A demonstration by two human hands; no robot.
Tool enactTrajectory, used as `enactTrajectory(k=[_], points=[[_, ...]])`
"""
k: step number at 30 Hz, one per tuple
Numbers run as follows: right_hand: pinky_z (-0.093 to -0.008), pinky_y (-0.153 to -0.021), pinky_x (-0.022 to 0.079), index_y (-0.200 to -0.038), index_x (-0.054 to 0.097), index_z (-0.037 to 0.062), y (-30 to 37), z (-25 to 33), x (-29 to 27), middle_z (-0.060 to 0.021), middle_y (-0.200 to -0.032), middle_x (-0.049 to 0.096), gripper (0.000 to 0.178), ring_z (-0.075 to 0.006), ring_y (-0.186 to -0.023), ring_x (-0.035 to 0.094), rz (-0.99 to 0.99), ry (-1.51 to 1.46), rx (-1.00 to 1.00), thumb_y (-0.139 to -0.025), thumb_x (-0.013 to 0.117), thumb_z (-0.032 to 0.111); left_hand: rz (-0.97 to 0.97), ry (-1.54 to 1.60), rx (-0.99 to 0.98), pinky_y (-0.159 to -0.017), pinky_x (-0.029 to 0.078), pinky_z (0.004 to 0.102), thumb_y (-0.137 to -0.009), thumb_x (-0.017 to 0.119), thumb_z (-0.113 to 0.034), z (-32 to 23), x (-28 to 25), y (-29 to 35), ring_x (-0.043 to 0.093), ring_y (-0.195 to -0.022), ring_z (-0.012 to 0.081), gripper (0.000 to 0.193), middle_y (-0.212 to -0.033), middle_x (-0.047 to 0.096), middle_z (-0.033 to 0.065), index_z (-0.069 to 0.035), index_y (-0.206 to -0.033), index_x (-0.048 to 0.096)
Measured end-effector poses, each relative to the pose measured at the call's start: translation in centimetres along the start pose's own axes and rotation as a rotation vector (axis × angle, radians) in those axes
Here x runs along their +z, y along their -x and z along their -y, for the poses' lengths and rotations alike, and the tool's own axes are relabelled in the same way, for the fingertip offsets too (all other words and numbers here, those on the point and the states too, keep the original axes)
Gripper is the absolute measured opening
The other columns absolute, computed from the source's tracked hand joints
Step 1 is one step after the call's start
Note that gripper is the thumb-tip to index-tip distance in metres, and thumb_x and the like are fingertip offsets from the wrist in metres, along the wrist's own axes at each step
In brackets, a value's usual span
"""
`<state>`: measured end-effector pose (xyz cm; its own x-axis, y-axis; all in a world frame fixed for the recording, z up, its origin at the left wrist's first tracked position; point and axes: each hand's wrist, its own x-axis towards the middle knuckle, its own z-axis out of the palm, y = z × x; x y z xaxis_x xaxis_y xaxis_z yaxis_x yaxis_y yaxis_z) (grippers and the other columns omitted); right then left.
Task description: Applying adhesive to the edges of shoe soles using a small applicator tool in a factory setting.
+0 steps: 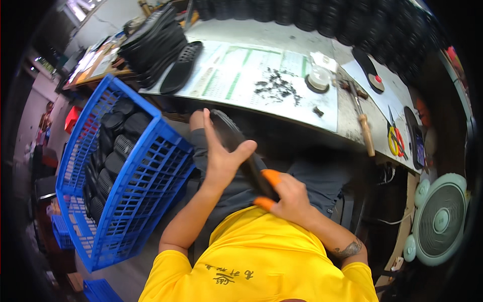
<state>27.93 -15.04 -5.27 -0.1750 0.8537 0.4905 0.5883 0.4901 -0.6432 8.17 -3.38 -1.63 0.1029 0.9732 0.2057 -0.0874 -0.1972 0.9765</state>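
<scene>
In the head view, our left hand (221, 162) and right hand (292, 197) both grasp a black shoe sole (253, 173) above our lap; ahead, dark scraps (278, 88) litter the pale worktop (348, 121), a blue crate (136, 166) of soles (114, 162) stands left, a green fan (441, 220) right.

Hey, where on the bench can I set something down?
On the printed sheet, between the black sole at left and the black scraps; also the tabletop strip behind the sheet, before the dark stacked row. The right end is crowded: wooden-handled tool, scissors, another sole.
</scene>
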Motion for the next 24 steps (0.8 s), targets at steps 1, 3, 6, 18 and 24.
enactTrajectory(k=[1, 3, 6, 18, 24], points=[[-0.0465, -0.093, 0.064, -0.137, 0.073, -0.0005, -0.8, 0.6, -0.7, -0.0224, -0.124, 0.079, 0.069, -0.0457, -0.108, 0.078, 0.055, -0.053, -0.043, -0.078, 0.101, 0.020, 0.036, -0.086, 0.026, -0.118, 0.048, 0.0380, -0.092, 0.090, -0.013, 0.5, -0.5, -1.0, 0.057, -0.133, 0.0234, 0.124, -0.159, 0.047, 0.0192, -0.003, -0.182, 0.005], [-0.0482, -0.097, 0.062, -0.136, 0.073, -0.0002, -2.3, 0.3, -4.3, -0.0222, -0.126, 0.078, 0.071, -0.0446, -0.112, 0.076, 0.057, 0.017, -0.002, -0.077, 0.102, 0.025, 0.136, -0.037, -0.037, -0.116, 0.049, 0.0379, -0.096, 0.084, -0.013, 0.6, -0.9, -1.9, 0.061, -0.128, 0.0239, 0.114, -0.155, 0.052, 0.0176, 0.000, -0.182, 0.010], [-0.0499, -0.101, 0.059, -0.136, 0.073, 0.0016, -4.9, -3.9, -11.6, -0.0191, -0.122, 0.076, 0.063, -0.0434, -0.109, 0.073, -0.125, 0.294, 0.152, -0.082, 0.099, 0.020, 0.191, -0.058, -0.059, -0.121, 0.044, 0.0375, -0.097, 0.076, -0.024, 0.5, -2.5, -2.4, 0.058, -0.136, 0.0253, 0.105, -0.157, 0.053, 0.0167, 0.003, -0.181, 0.019], [-0.0328, -0.076, 0.049, -0.136, 0.077, -0.0007, -2.7, -15.7, -24.4, -0.0058, -0.105, 0.063, 0.044, -0.0175, -0.086, 0.058, -0.066, 0.611, 0.755, -0.100, 0.086, 0.024, 0.316, -0.370, -0.047, -0.128, 0.038, 0.0455, -0.087, 0.083, -0.024, 1.8, -0.8, -0.8, 0.050, -0.150, 0.0400, 0.108, -0.159, 0.049, 0.0258, 0.000, -0.178, 0.030], [-0.0351, -0.075, 0.049, -0.131, 0.077, -0.0014, -2.0, -15.4, -21.3, -0.0080, -0.100, 0.062, 0.039, -0.0218, -0.081, 0.057, -0.172, 0.721, 0.620, -0.099, 0.086, 0.020, 0.368, -0.411, -0.026, -0.127, 0.039, 0.0460, -0.087, 0.086, -0.025, 3.0, -0.4, -1.9, 0.051, -0.149, 0.0410, 0.111, -0.160, 0.047, 0.0246, -0.002, -0.179, 0.030]])
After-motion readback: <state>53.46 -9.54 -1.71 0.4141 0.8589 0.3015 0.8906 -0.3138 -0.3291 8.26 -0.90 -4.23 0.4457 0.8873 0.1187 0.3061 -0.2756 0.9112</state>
